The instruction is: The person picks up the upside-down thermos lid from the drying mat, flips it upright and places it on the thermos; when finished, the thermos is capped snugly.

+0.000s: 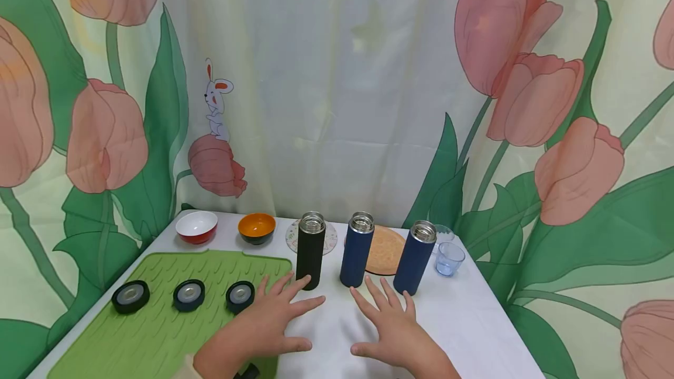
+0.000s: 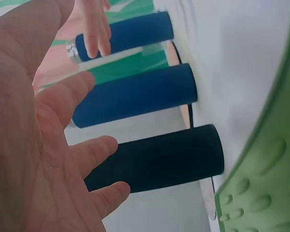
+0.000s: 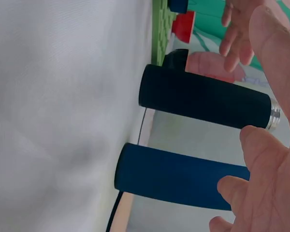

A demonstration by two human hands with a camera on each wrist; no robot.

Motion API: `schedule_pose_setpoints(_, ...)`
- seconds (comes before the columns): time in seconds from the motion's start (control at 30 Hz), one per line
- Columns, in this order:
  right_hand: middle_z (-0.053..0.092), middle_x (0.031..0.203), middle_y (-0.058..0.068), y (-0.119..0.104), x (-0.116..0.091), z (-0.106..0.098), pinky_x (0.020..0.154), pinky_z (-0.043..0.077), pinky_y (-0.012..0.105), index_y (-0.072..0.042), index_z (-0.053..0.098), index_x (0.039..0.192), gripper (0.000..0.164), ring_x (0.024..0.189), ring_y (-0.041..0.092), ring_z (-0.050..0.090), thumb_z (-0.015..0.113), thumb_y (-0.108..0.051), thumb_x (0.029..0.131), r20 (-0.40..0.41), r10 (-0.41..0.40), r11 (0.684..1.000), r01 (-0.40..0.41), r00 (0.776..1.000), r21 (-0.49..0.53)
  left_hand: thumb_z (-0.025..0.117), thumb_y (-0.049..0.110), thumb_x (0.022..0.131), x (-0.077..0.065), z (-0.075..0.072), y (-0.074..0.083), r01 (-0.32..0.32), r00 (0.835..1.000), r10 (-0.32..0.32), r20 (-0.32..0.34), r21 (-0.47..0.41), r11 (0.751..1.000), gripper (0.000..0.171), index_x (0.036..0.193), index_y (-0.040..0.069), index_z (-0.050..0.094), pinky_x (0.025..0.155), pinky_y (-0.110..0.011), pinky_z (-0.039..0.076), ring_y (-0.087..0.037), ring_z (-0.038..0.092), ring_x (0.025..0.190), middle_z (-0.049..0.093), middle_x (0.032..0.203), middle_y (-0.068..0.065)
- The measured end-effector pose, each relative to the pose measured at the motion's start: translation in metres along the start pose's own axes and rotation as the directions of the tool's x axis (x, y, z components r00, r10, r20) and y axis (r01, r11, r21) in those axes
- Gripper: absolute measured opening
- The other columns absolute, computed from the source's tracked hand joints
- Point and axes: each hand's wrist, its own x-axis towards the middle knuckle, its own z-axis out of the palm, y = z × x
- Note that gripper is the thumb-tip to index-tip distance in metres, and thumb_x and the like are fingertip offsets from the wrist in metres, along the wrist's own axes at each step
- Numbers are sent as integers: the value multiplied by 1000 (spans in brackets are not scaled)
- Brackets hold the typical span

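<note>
Three uncapped thermos flasks stand upright in a row: a black flask (image 1: 309, 253), a blue flask (image 1: 356, 253) in the middle and another blue flask (image 1: 414, 262) on the right. My left hand (image 1: 265, 323) hovers before the black flask, fingers spread and holding nothing. Spread the same way, my right hand (image 1: 392, 332) is held in front of the two blue flasks, also with nothing in it. On the green mat lie three round black lids: a left lid (image 1: 130, 296), a middle lid (image 1: 188, 295) and a right lid (image 1: 240, 296) close to my left fingertips.
The ridged green mat (image 1: 168, 332) covers the table's left side. Behind it stand a red-and-white bowl (image 1: 196, 227) and an orange bowl (image 1: 257, 227). A patterned plate (image 1: 330, 238) and a round wooden board (image 1: 387, 250) lie behind the flasks. A blue glass (image 1: 450, 259) stands at right.
</note>
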Motion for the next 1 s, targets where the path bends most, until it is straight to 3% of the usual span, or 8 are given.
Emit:
schedule_pose_setpoints(0.17,16,180,5,1,-1,0,113,2,91,-44,28,167,106,164,49,8,74,-80,79,1,-3,1000,3,1000,5,73,73,86,-2,-3,-2,9,1000,-9,-9,16,1000,75,154,57,45,113,-91,11,-49,26,160,34,174,-3)
schedule_pose_setpoints(0.27,16,180,5,1,0,0,113,2,91,-44,28,167,105,164,49,8,74,-79,79,6,-5,1000,5,1000,16,73,66,91,-8,-7,-7,16,990,-6,-144,67,998,67,153,49,53,117,-84,23,-41,40,154,46,167,-2)
schedule_pose_setpoints(0.33,16,180,4,2,0,1,113,2,91,-44,28,167,104,164,48,7,74,-79,80,14,-7,1000,6,1000,23,75,56,94,-15,-13,-18,61,954,-30,-298,95,994,58,148,40,61,116,-76,35,-37,53,145,58,158,-1)
schedule_pose_setpoints(0.4,18,180,4,2,1,1,113,2,91,-45,29,167,102,165,48,6,73,-79,81,21,-7,1000,6,1000,29,75,46,97,-27,-23,-35,151,891,-95,-443,93,984,50,143,28,67,110,-69,45,-35,62,135,67,147,-4)
schedule_pose_setpoints(0.5,22,179,5,1,0,1,112,3,91,-48,30,166,99,164,48,6,73,-78,82,30,-5,1000,4,1000,29,74,37,98,-50,-42,-71,324,804,-265,-532,19,946,48,141,17,67,100,-69,50,-43,65,126,69,141,-13)
schedule_pose_setpoints(0.77,25,178,6,2,-4,2,112,4,91,-48,34,164,95,164,49,7,73,-78,82,46,1,1000,-2,999,30,64,60,99,-110,-78,-161,649,675,-632,-382,-102,754,86,152,-5,45,84,-79,46,-70,49,117,48,143,-41)
schedule_pose_setpoints(0.9,29,176,7,3,-6,1,112,3,91,-45,39,162,92,164,49,8,73,-76,83,62,24,999,-26,998,34,47,97,83,-120,-82,-183,772,585,-783,-210,-150,618,135,149,-19,33,83,-84,42,-78,37,118,36,137,-52)
schedule_pose_setpoints(1.0,32,174,9,4,-7,0,112,2,91,-43,42,161,89,163,50,9,74,-74,84,77,33,999,-36,996,40,37,105,76,-123,-80,-192,822,539,-835,-113,-148,550,148,142,-26,35,87,-87,39,-80,33,121,32,133,-56)
